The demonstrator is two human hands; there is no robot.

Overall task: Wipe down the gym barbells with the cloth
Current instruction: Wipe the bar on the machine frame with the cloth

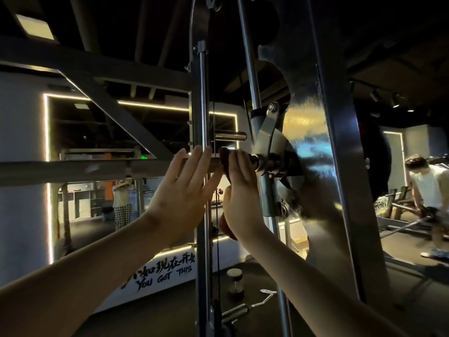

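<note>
Here, at the far left, a wall mirror [80, 132] with a lit border shows a standing figure, and under it a white panel carries the words "YOU GOT THIS" [165, 278]. Next comes the left hand [182, 193], raised with the fingers straight and a little spread. The fingertips lie on the barbell [215, 165] and the hand holds nothing. A vertical guide rod [202, 105] passes just behind these fingers. The barbell runs level at about head height. A short bare part of it shows between the two hands.

Just right of this part, a dark reddish cloth [224, 158] is laid over the bar, and one end of it hangs down behind the wrist. The right hand [240, 200] presses the cloth onto the bar with nearly straight fingers, the thumb apart below. A short steel peg [230, 136] sticks out just above. To the right the bar meets a grey hook [268, 139] on the slanted rod, beside the wide shiny upright [340, 142]. On the floor below stands a jar [234, 283]. At the far right a person [427, 188] in a white shirt bends forward.
</note>
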